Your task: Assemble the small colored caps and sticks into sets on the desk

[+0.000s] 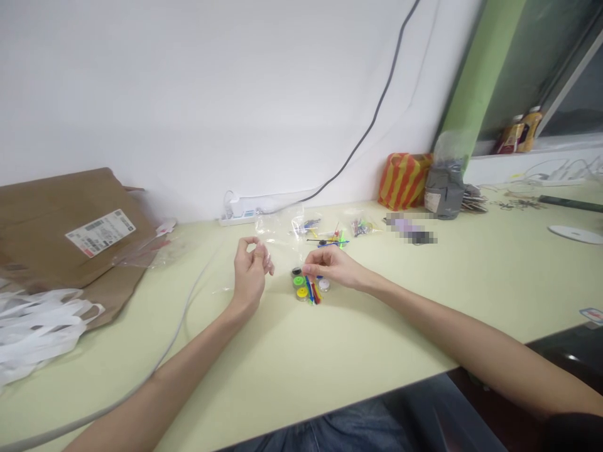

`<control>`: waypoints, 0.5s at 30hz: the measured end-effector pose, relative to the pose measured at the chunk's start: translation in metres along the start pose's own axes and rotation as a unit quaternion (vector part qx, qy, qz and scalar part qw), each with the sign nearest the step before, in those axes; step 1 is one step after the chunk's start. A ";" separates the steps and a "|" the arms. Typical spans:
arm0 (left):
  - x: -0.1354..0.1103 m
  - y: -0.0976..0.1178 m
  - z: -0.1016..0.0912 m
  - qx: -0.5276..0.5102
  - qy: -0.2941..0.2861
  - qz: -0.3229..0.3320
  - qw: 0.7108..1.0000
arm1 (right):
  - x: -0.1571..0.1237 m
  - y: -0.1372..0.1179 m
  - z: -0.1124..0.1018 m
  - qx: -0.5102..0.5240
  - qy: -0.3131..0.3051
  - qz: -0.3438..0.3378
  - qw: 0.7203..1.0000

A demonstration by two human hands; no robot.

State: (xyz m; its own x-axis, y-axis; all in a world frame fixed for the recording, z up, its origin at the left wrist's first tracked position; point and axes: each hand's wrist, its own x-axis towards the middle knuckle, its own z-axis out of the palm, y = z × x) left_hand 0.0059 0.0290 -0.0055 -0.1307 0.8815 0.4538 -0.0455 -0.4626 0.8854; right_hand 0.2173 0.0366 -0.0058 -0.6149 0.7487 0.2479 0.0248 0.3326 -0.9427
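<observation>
Left hand (249, 276): fingers (257, 251) are pinched narrow; any item held cannot be made out. Right hand (332, 267): fingers (313, 267) are extended just beside a black-capped pot (296, 272), grouped with other capped pots (299, 282) and coloured plastic sticks (311, 290) on the desk (377, 333)

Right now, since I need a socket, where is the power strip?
In the head view, the white power strip lies against the back wall, left of centre, beyond the left hand and right of the brown parcel.
</observation>
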 end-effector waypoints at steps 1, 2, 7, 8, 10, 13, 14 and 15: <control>0.000 0.000 0.000 0.000 0.000 -0.002 1.000 | 0.000 -0.001 0.000 -0.006 0.006 0.000 1.000; 0.001 -0.001 -0.001 0.001 0.000 -0.005 1.000 | 0.000 -0.003 -0.001 -0.019 0.014 -0.002 1.000; 0.004 -0.001 -0.003 0.029 0.015 0.003 0.999 | 0.000 -0.007 -0.001 -0.143 0.073 -0.066 0.985; 0.004 -0.001 -0.003 0.037 0.017 0.007 0.999 | 0.000 -0.007 0.000 -0.163 0.081 -0.082 0.980; 0.006 -0.001 -0.004 0.050 0.023 0.015 0.998 | -0.001 -0.006 0.001 -0.184 0.092 -0.104 0.973; 0.007 -0.002 -0.007 0.061 0.032 0.025 0.997 | -0.004 -0.007 0.002 -0.178 0.099 -0.107 0.973; 0.008 -0.002 -0.008 0.062 0.033 0.028 0.997 | -0.004 -0.007 0.001 -0.171 0.102 -0.102 0.975; 0.008 -0.002 -0.008 0.062 0.032 0.030 0.997 | -0.005 -0.007 0.001 -0.164 0.105 -0.095 0.976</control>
State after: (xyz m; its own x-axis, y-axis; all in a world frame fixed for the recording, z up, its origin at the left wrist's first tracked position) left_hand -0.0034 0.0361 -0.0047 -0.1924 0.8430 0.5023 0.0866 -0.4953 0.8644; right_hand 0.2198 0.0302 -0.0007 -0.4592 0.7453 0.4834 0.1987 0.6165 -0.7618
